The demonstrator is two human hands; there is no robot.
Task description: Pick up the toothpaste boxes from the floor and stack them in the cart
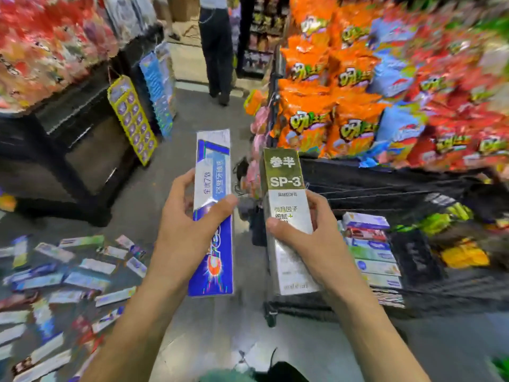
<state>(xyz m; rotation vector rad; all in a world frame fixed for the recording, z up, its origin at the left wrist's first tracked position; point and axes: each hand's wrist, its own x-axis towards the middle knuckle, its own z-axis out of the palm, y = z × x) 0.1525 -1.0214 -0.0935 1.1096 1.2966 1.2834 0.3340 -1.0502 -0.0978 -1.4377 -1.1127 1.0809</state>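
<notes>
My left hand (190,216) grips a blue toothpaste box (213,213), thumb across its front and fingers curled behind its left edge. The box stands nearly upright in the air, long axis running away from me, its far end tipped slightly right. My right hand (303,232) grips a gold-and-white box (286,216) marked SP-3, thumb on its left edge, fingers wrapped round the right. It too stands on end, the gold end pointing up and away, the near end leaning a little right. The two boxes are side by side, apart, above the grey floor (209,326).

To my right stands the black cart (413,186); inside it, against its near-left corner, is a stack of boxes (371,252) lying flat. The cart's corner post lies just behind the gold box. To my left, the scattered boxes (63,271) lie on the floor at all angles. Orange snack bags (330,106) crowd the shelves beyond the cart, and a person (216,51) stands down the aisle.
</notes>
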